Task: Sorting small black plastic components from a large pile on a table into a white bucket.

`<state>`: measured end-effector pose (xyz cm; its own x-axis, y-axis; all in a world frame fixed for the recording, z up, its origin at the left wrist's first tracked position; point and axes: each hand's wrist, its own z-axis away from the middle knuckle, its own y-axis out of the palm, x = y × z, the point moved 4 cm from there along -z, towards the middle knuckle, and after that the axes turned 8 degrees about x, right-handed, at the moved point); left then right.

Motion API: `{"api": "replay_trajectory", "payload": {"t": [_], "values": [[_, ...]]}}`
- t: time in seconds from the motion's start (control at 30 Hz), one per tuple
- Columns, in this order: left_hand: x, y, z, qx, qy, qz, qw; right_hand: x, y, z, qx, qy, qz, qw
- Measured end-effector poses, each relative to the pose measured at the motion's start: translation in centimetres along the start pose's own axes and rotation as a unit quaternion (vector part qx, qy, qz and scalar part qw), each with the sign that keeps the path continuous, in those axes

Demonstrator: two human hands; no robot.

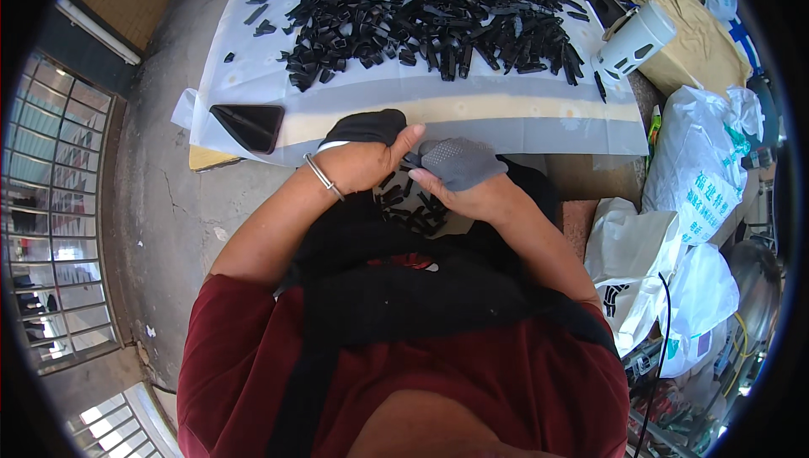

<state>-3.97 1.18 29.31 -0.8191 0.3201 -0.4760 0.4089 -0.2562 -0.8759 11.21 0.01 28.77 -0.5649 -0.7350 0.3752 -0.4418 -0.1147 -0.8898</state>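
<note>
My left hand (371, 153) wears a black glove over the fingers and a silver bangle at the wrist. It meets my right hand (462, 176), whose fingers are in a grey glove, above my lap. Both hands are closed, thumbs bare. A small dark piece (411, 158) shows between them, partly hidden by the fingers, so its exact shape is unclear. Below the hands, a pale container (459, 224) between my legs holds several loose black pieces (413, 209). Beyond them, a large heap of black plastic pieces (438, 16) covers the far part of the table.
A white sheet covers the table (573, 117). A black phone (257, 125) lies at its near left corner. A white slotted cylinder (636, 39) stands at the right edge. White bags (695, 155) and a brown sack (699, 45) crowd the right side. A barred window (59, 214) is at left.
</note>
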Motion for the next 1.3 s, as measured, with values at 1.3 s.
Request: {"api": "replay_trajectory", "payload": {"t": [1.3], "values": [[2.1,2.8,-0.3,0.075,-0.062,0.744,0.661,-1.5,-1.7,-3.5,0.049,-0.028,-0.154,0.986]]}}
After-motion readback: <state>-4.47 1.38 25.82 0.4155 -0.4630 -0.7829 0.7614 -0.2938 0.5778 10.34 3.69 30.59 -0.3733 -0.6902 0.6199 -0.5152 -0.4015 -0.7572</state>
